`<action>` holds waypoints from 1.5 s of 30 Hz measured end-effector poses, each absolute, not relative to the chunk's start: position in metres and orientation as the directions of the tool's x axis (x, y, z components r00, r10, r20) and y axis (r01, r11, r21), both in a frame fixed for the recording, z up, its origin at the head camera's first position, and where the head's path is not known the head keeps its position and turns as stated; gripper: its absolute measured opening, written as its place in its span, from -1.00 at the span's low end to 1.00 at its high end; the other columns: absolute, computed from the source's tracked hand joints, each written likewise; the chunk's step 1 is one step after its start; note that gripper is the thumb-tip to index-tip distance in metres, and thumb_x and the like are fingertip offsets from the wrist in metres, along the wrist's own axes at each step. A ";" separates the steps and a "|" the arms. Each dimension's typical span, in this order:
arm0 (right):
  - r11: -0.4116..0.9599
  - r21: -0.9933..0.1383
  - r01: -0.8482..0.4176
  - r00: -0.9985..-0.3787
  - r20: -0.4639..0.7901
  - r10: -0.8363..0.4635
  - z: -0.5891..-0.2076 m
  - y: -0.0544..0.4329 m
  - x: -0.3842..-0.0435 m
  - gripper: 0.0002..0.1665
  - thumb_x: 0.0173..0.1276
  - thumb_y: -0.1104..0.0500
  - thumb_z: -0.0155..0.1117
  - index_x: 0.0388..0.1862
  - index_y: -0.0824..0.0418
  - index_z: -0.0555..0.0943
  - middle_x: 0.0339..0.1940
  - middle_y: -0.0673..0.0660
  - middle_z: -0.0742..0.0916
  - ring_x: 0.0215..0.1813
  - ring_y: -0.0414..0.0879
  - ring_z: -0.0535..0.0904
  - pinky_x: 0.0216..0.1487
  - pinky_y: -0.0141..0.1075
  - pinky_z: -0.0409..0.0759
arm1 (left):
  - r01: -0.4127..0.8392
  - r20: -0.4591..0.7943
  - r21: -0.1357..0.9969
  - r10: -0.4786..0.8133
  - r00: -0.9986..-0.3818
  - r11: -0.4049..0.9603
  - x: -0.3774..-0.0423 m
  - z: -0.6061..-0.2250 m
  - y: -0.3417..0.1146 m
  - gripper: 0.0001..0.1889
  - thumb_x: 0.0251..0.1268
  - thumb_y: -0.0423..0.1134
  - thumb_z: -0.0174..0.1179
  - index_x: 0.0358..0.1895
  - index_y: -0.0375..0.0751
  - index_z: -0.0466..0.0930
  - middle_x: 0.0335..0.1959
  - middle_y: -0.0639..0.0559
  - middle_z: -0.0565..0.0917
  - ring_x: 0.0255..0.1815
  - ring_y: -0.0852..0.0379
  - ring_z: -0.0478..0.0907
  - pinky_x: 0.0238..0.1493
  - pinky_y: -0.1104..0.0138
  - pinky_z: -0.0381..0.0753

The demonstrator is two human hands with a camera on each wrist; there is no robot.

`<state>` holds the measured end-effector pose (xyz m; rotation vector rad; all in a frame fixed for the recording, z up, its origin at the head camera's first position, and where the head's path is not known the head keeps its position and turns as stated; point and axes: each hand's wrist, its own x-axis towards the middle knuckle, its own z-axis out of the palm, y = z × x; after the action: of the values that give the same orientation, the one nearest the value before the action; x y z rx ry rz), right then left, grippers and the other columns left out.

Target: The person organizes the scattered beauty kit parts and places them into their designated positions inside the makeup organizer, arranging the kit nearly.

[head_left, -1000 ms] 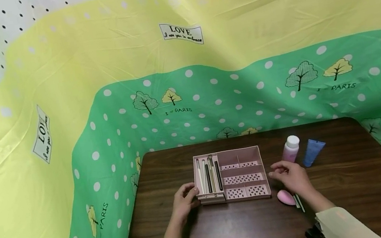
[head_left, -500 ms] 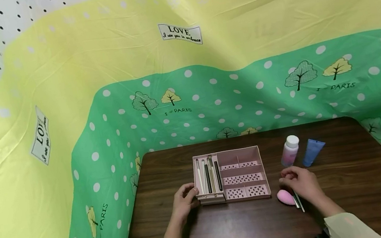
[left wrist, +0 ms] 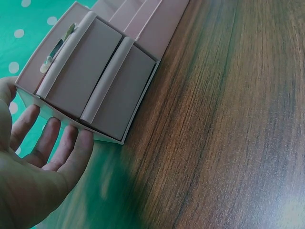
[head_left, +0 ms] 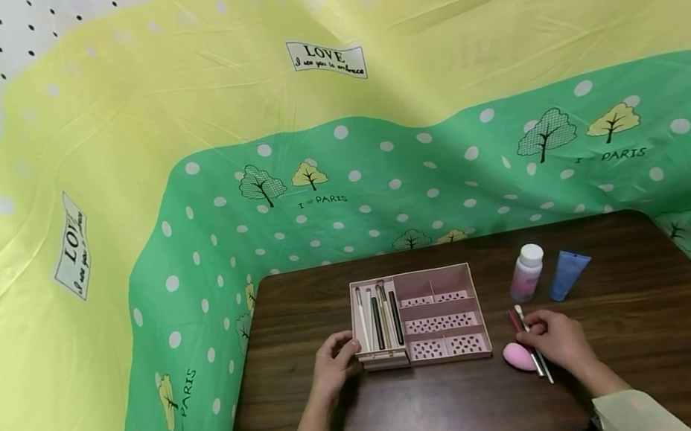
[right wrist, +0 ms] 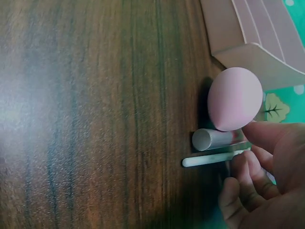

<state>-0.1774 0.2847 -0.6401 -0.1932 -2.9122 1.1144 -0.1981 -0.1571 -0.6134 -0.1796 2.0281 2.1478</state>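
Observation:
My left hand (head_left: 334, 360) rests at the front left corner of a pink organizer box (head_left: 452, 358). In the left wrist view, its fingertips (left wrist: 85, 138) touch the side wall beside two drawer fronts. Several makeup brushes (head_left: 378, 323) lie in the box's left compartment. Over on the right, my right hand (head_left: 558, 338) has its thumb and fingers around a makeup brush (head_left: 546, 368) lying on the table. A slim red tube (head_left: 514, 321) with a silver end (right wrist: 205, 140) lies beside the brush. Against them sits a pink egg-shaped makeup sponge (head_left: 518, 358). Fingers partly hide brush and tube.
A white-capped bottle (head_left: 527, 273) with pinkish contents and a blue squeeze tube (head_left: 568, 274) stand behind the right hand. The organizer's right side has divided compartments with dotted bottoms. A patterned curtain (head_left: 368, 189) surrounds the dark wooden table (head_left: 432, 420).
My right hand has drawn back from beside the bottle, rightward and toward me, to the brush and red tube, whose far ends now show. The left hand stays in place.

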 end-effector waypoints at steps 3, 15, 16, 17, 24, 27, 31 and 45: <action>0.739 -0.658 0.141 -0.989 -0.063 0.133 -0.641 0.286 -0.177 -0.55 0.20 0.04 0.57 -0.10 0.35 0.71 -0.40 0.09 0.76 -0.36 -0.11 0.59 -0.37 -0.27 0.48 | -0.222 -0.219 0.974 0.044 -0.975 -0.055 -0.199 -0.615 -0.157 -0.61 0.45 -0.29 0.25 0.23 -0.41 0.54 -0.08 -0.01 0.63 -0.10 0.17 0.61 0.08 -0.20 0.69; 0.766 -0.622 0.163 -0.987 -0.104 0.126 -0.643 0.281 -0.180 -0.59 0.22 0.03 0.53 -0.13 0.32 0.72 -0.46 0.05 0.70 -0.42 -0.11 0.54 -0.46 -0.28 0.44 | -0.203 -0.199 0.978 0.066 -0.978 -0.056 -0.199 -0.611 -0.159 -0.60 0.42 -0.27 0.29 0.20 -0.43 0.56 -0.09 -0.02 0.64 -0.09 0.14 0.62 0.09 -0.26 0.66; 0.772 -0.614 0.165 -0.986 -0.107 0.125 -0.643 0.281 -0.181 -0.59 0.22 0.03 0.52 -0.13 0.32 0.72 -0.46 0.05 0.71 -0.42 -0.11 0.55 -0.47 -0.28 0.44 | -0.203 -0.199 0.977 0.066 -0.978 -0.058 -0.199 -0.610 -0.159 -0.61 0.42 -0.27 0.30 0.20 -0.43 0.56 -0.10 -0.02 0.65 -0.09 0.14 0.62 0.09 -0.26 0.66; 0.776 -0.609 0.167 -0.986 -0.111 0.124 -0.642 0.280 -0.181 -0.60 0.23 0.03 0.52 -0.13 0.32 0.72 -0.46 0.05 0.72 -0.42 -0.11 0.56 -0.47 -0.27 0.45 | -0.203 -0.199 0.977 0.065 -0.978 -0.060 -0.199 -0.610 -0.159 -0.61 0.42 -0.27 0.30 0.20 -0.43 0.56 -0.10 -0.02 0.65 -0.09 0.14 0.62 0.09 -0.26 0.66; 0.797 -0.576 0.181 -0.983 -0.122 0.134 -0.635 0.276 -0.183 -0.65 0.23 0.04 0.49 -0.17 0.29 0.77 -0.43 0.09 0.78 -0.35 -0.03 0.65 -0.45 -0.24 0.51 | -0.184 -0.182 0.982 0.056 -0.982 -0.036 -0.198 -0.612 -0.158 -0.60 0.44 -0.26 0.28 0.20 -0.45 0.55 -0.11 -0.02 0.65 -0.10 0.16 0.62 0.03 -0.20 0.71; 0.800 -0.573 0.178 -0.984 -0.118 0.134 -0.633 0.275 -0.183 -0.70 0.21 0.06 0.46 -0.20 0.26 0.78 -0.40 0.10 0.79 -0.34 0.00 0.66 -0.45 -0.22 0.53 | -0.199 -0.197 0.979 0.052 -0.979 -0.043 -0.202 -0.618 -0.159 -0.61 0.43 -0.28 0.29 0.19 -0.44 0.55 -0.12 -0.03 0.64 -0.10 0.15 0.62 0.04 -0.21 0.71; 0.798 -0.580 0.165 -0.986 -0.101 0.131 -0.633 0.275 -0.182 -0.74 0.18 0.09 0.42 -0.23 0.23 0.79 -0.38 0.12 0.80 -0.34 0.00 0.66 -0.45 -0.20 0.55 | -0.208 -0.206 0.977 0.046 -0.978 -0.044 -0.208 -0.633 -0.160 -0.62 0.44 -0.28 0.28 0.20 -0.41 0.56 -0.12 0.00 0.65 -0.10 0.16 0.62 0.02 -0.16 0.73; 0.774 -0.621 0.122 -0.992 -0.047 0.118 -0.631 0.280 -0.185 -0.74 0.27 0.08 0.44 -0.25 0.27 0.79 -0.38 0.13 0.81 -0.34 -0.05 0.65 -0.39 -0.21 0.57 | -0.201 -0.200 0.979 0.032 -0.979 -0.023 -0.209 -0.641 -0.161 -0.60 0.45 -0.19 0.29 0.22 -0.33 0.58 -0.09 0.02 0.66 -0.08 0.17 0.62 0.00 -0.14 0.74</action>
<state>-0.1855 0.2799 -0.6310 -0.2005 -2.9641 1.0375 -0.2086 -0.1606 -0.6405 -0.1820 2.0740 2.1291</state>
